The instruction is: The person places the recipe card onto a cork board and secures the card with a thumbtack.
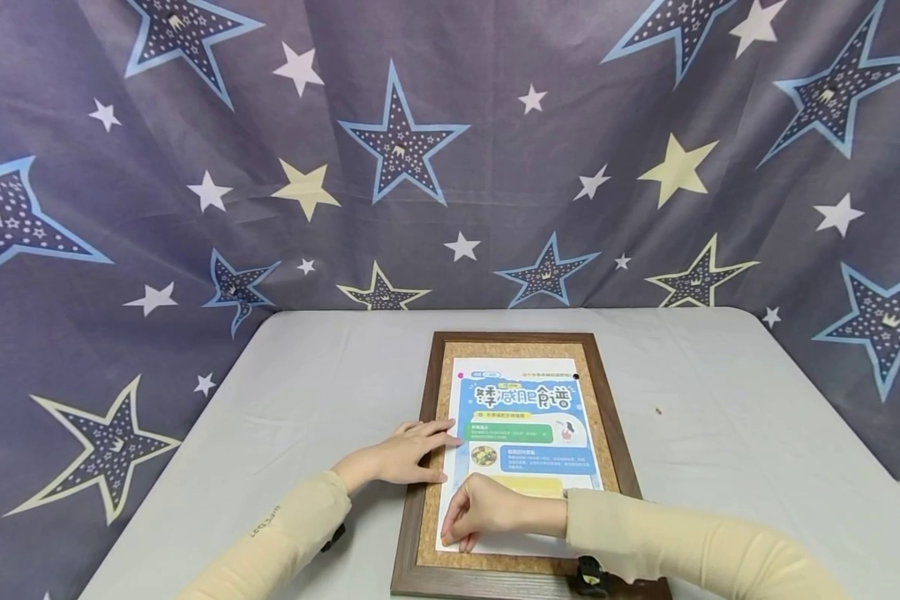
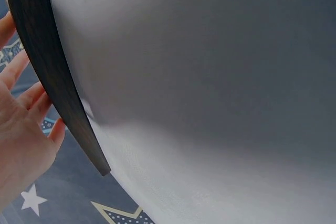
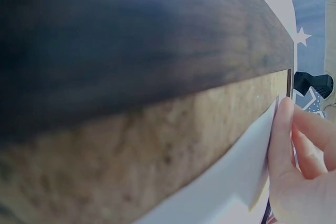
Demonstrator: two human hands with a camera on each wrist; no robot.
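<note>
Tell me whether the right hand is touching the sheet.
Touching: the right wrist view shows the right hand with a fingertip against the corner of the sheet.

Beneath the left hand [image 1: 408,452], a pale grey table [image 1: 330,375]; beyond and left of it, purplish-grey cloth [image 1: 487,167] with blue, white and yellow stars [image 1: 401,142].

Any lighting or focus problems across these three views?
Head: fairly even light, the poster's big title legible, its small print not; left wrist: broad soft shadow over the tabletop, brighter toward the bottom; right wrist: the near wooden frame and corkboard blurred.
</note>
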